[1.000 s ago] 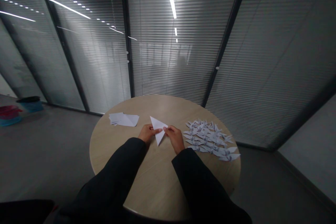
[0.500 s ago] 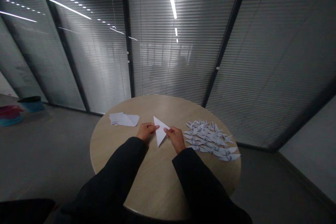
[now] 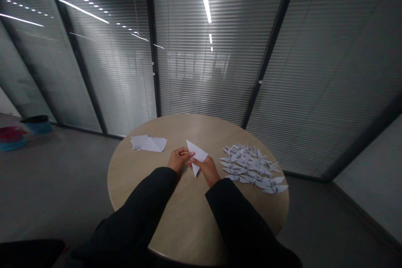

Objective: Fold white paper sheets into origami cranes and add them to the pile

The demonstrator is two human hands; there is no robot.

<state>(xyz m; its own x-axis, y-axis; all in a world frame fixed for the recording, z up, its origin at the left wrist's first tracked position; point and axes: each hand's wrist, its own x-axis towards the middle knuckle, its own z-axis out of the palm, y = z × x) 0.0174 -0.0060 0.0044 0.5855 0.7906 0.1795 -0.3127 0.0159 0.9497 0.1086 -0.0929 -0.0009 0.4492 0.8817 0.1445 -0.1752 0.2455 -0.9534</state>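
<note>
A white sheet of paper folded into a triangle is held between my two hands over the middle of the round table. My left hand pinches its left edge with thumb and fingers. Across the paper's lower right part lies my right hand, its thumb reaching over to the left hand's fingertips and covering part of the sheet. To the right, several folded paper cranes lie in a dense group. Loose white paper sheets overlap one another on the left.
The round wooden table stands before a glass partition with blinds. On the floor at far left are a blue bin with a dark liner and another with a red liner.
Both hands and the folded paper have shifted slightly right. My right thumb has slid left across the paper, so the two hands' fingertips now meet.
</note>
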